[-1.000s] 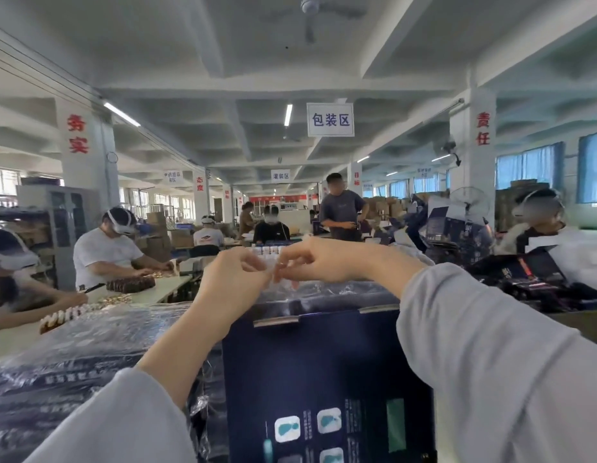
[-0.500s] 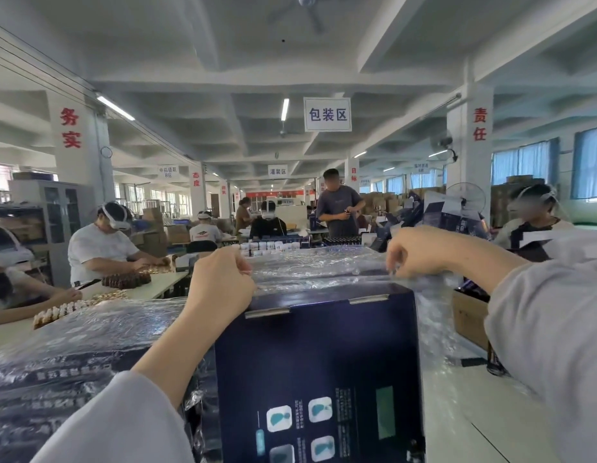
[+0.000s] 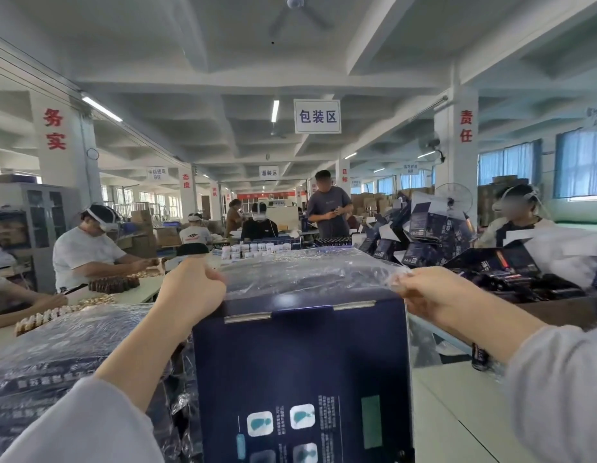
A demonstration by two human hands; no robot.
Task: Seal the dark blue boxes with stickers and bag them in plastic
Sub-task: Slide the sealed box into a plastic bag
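A dark blue box (image 3: 300,362) stands upright right in front of me, its printed face with light blue icons toward me. A clear plastic bag (image 3: 307,272) stretches over its top edge. My left hand (image 3: 190,289) grips the bag's edge at the box's top left corner. My right hand (image 3: 431,292) pinches the bag's other edge just past the top right corner. The bag's lower part is hidden behind the box.
A pile of bagged dark blue boxes (image 3: 56,355) lies at my left. Loose dark blue boxes (image 3: 434,235) are heaped at the right. A pale table (image 3: 457,412) runs under my right arm. Several seated workers sit around, one standing behind.
My hands, together at the middle a second ago, have moved apart to the box's two top corners, spreading the plastic bag wide over the box top.
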